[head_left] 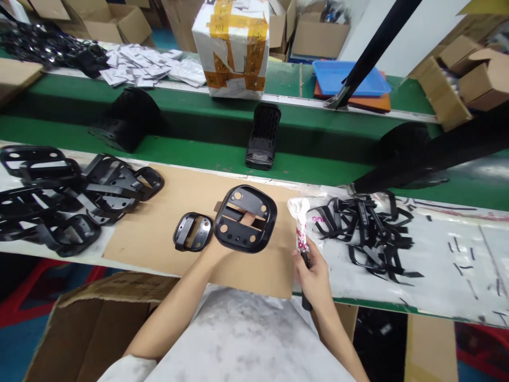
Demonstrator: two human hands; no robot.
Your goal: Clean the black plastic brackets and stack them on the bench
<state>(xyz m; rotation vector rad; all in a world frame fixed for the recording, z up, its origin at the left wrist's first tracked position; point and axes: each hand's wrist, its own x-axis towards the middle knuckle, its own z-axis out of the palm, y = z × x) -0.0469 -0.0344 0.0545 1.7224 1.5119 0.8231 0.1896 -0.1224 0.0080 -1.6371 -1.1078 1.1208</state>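
Note:
My left hand (217, 245) holds up a black square plastic frame (245, 218) with round holes and slots; a finger shows through its middle slot. A smaller black bracket (193, 231) lies just left of it on a brown cardboard sheet (151, 233). My right hand (314, 273) is closed round a black-handled tool wrapped at the top in white cloth or tape with pink print (301, 223), held upright beside the frame.
A pile of black frames (59, 193) lies at the left. Black plastic trimmings (369, 231) are scattered on the white surface at the right. Black parts (263, 135) sit on the green conveyor (191, 151). A taped box (233, 48) stands behind. An open carton (91, 329) is below.

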